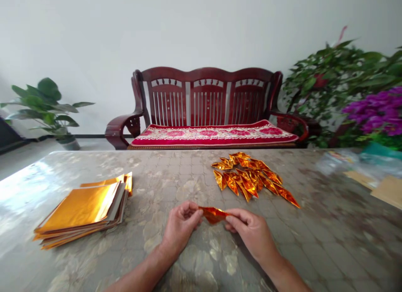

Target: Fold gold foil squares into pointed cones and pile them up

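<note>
Head view: I have the left hand point(181, 223) and the right hand point(253, 232) facing each other over the table point(172, 174). Between them is the foil point(214, 215), a folded, shiny orange piece. The left thumb and fingers pinch one end, and the right thumb and fingers pinch the other. From here I can't tell whether its underside touches the table. Beyond it, to my right, I see a pile point(248, 179) of pointed folded pieces; to my left lies a stack point(77, 208) of flat gold sheets.
</note>
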Demonstrator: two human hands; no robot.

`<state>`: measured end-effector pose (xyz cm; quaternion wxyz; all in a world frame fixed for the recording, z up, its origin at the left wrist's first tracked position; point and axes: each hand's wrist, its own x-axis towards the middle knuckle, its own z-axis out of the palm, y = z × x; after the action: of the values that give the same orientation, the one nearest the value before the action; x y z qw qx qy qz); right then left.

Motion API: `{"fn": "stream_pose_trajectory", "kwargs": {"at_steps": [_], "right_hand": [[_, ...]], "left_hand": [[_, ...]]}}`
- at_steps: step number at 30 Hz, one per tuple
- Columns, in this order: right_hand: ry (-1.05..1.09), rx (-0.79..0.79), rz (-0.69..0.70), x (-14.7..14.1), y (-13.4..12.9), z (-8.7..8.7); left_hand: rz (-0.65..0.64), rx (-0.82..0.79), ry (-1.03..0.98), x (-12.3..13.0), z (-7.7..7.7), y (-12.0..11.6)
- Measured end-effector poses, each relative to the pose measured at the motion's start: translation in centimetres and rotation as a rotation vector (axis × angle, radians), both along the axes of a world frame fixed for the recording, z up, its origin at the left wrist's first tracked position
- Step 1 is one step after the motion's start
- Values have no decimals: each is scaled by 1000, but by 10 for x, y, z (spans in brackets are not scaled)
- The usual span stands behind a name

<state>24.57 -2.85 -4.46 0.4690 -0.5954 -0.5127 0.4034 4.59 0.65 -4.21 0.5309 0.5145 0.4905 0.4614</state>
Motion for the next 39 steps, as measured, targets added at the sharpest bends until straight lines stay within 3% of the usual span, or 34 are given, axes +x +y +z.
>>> {"fn": "stream_pose_trajectory", "kwargs": {"at_steps": [8,14,21,31,39], "right_hand": [[-93,21,20,5,-2,1],[-265,121,49,6,-5,5],[-396,209,26,6,-6,4],[-412,182,66,8,-5,-1],[-450,256,47,5,-6,3]], "left_hand": [[-2,-3,11,0,-4,2],[-3,6,-37,1,-6,1],[86,101,-124,-1,-11,2],[15,163,97,-11,-6,5],[-8,432,279,-15,2,3]]}}
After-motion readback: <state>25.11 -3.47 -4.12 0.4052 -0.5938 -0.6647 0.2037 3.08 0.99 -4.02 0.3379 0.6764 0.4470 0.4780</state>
